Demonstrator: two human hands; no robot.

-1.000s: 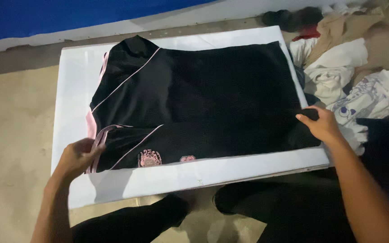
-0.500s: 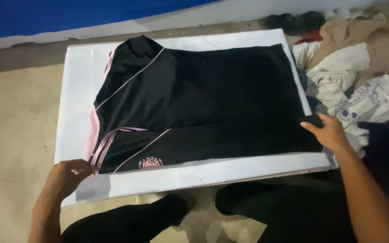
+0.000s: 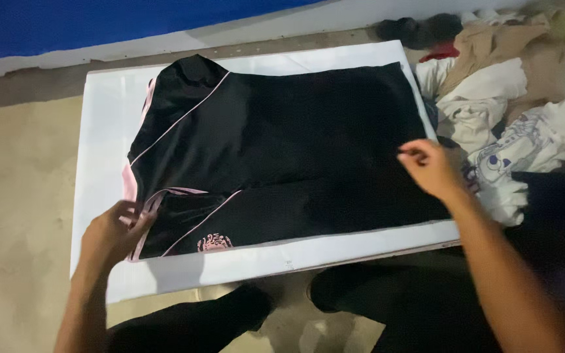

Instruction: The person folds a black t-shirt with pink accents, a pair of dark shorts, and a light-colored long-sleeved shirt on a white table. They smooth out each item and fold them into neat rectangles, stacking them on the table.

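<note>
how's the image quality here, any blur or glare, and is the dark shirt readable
Head view: dim, soft light, no glare on the white board; the black shirt with pink trim loses its folds in the dark, only the trim and crest read; right hand slightly motion-blurred, left hand sharper; the clothes pile at right is soft and grainy.

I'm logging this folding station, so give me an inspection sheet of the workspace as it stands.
Surface: white board on a beige floor.
Job's things: black shirt with pink trim laid flat on the board.
Clutter: heap of pale and tan clothes to the right.
Hands: left hand at the shirt's pink-edged sleeve; right hand pinching at its right edge.
Cables: nothing seen.
Surroundings: blue wall beyond.
</note>
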